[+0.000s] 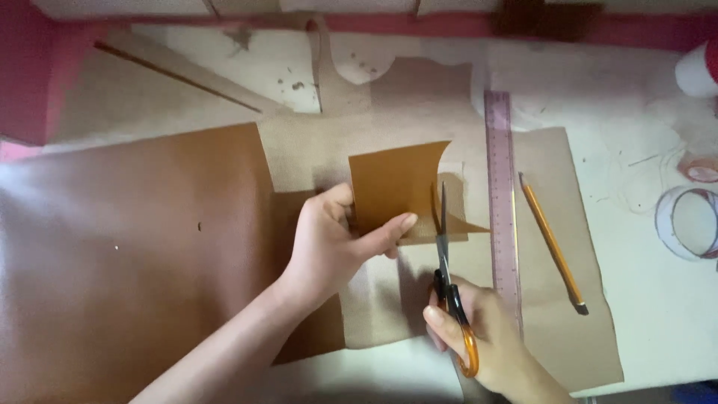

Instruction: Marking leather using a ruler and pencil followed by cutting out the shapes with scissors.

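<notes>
On the left, a large brown sheet lies flat on the counter, uncut as far as I can see. The left hand pinches a small tan-brown piece held above the counter, thumb pressed on its lower edge. The right hand grips orange-handled scissors, blades partway into the piece: the cut looks begun, not finished. Right again, a pink ruler, a pencil and tape rolls lie idle. The blade tips blur into the piece; the far edge is dim.
</notes>
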